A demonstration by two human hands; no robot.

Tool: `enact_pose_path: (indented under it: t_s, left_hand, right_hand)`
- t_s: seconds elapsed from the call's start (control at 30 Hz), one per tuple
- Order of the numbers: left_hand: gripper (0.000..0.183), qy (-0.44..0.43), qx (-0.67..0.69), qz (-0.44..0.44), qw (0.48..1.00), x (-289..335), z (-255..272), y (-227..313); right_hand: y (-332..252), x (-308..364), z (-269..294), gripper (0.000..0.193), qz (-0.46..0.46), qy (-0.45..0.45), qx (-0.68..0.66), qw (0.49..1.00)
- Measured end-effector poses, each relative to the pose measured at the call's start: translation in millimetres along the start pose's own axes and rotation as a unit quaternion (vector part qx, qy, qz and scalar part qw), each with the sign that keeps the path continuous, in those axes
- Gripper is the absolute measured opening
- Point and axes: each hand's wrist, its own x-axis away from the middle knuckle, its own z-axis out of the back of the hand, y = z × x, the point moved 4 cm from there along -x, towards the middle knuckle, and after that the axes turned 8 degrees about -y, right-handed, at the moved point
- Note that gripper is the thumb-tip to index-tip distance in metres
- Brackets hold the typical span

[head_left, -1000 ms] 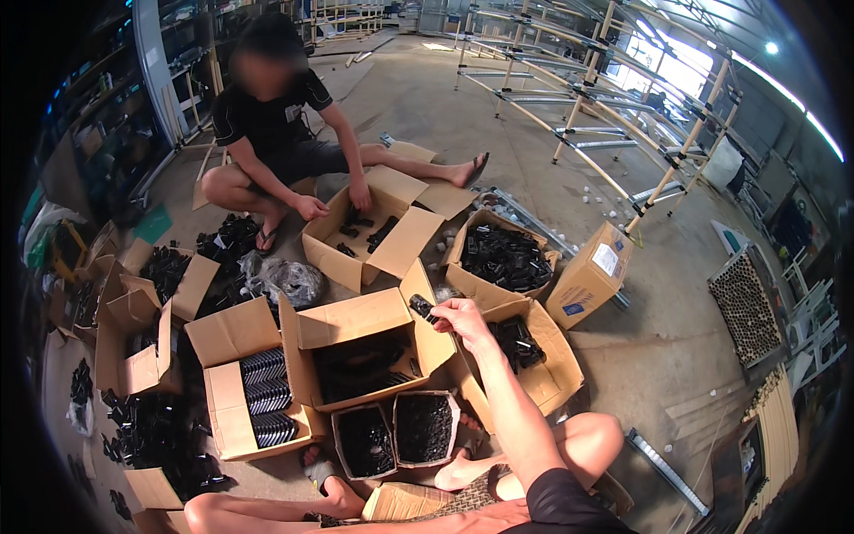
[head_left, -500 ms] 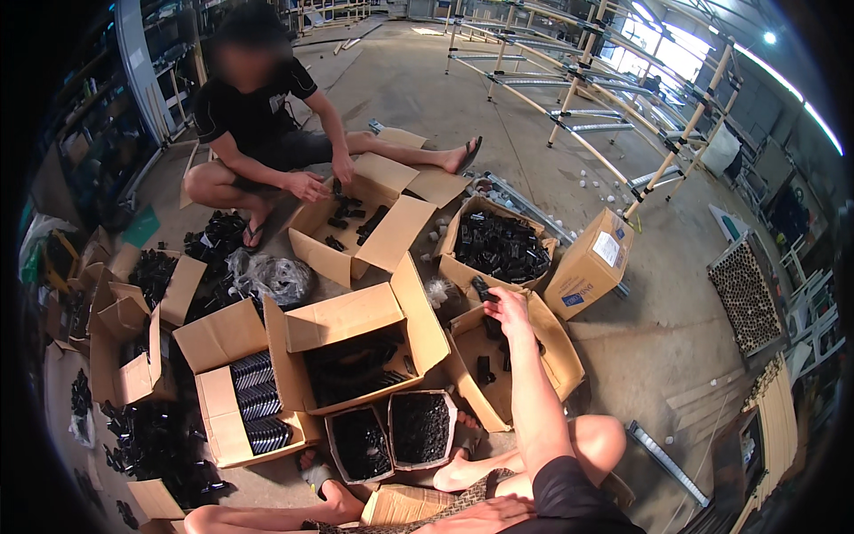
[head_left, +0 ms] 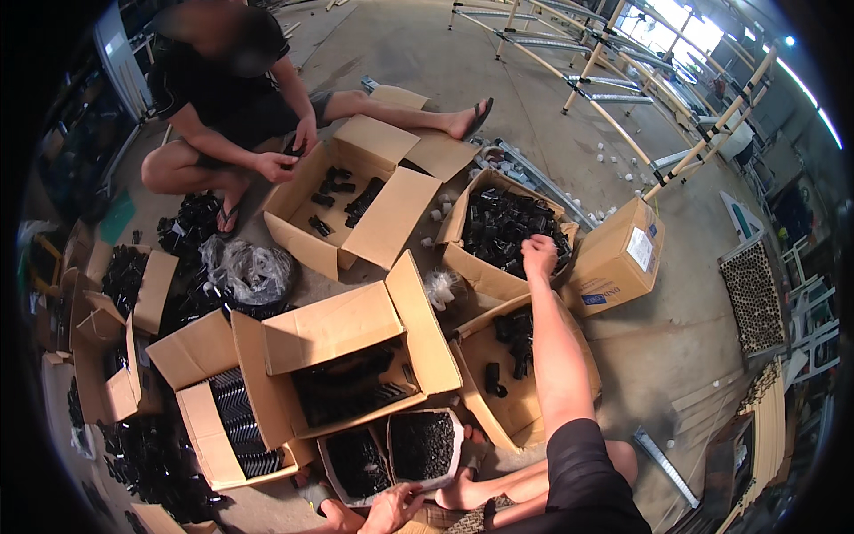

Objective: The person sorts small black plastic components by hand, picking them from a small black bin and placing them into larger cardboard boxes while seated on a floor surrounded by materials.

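My right hand (head_left: 539, 254) reaches far forward, fingers curled down onto the heap of black plastic parts (head_left: 498, 227) in an open cardboard box (head_left: 457, 222). It appears to be closed on a small black part, though the fingers hide it. My forearm passes over a nearer open box (head_left: 525, 414) with a few black parts in it. My left hand (head_left: 391, 509) rests low by my bare foot, fingers apart, holding nothing. Two small tubs of black pieces (head_left: 422, 445) stand just ahead of it.
Another person sits across from me, hands (head_left: 289, 160) at an open box (head_left: 378, 209) of black parts. Several more open boxes lie to my left, one large one (head_left: 338, 325) in the middle. A closed box (head_left: 618, 258), a plastic bag (head_left: 253, 271) and metal frames (head_left: 605, 53) are nearby.
My right hand, holding a small black part, has swung right and away from the middle box out to the far box of black parts. The other person's hands have shifted at their box.
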Motion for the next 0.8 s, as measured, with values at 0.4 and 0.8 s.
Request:
enact_pose_path:
  t_s: [0.4,0.8]
  left_hand:
    - [0.032,-0.019,0.019,0.037,0.999,-28.1,-24.9,-38.0]
    - [0.032,-0.001,0.041,0.069,0.997,-25.3,-18.2,-42.2]
  right_hand:
    - [-89.9,-9.0,-133.2,0.043,0.137,-0.141,0.445,0.873]
    - [-77.7,-10.3,-130.0,0.031,0.26,-0.084,0.453,0.848]
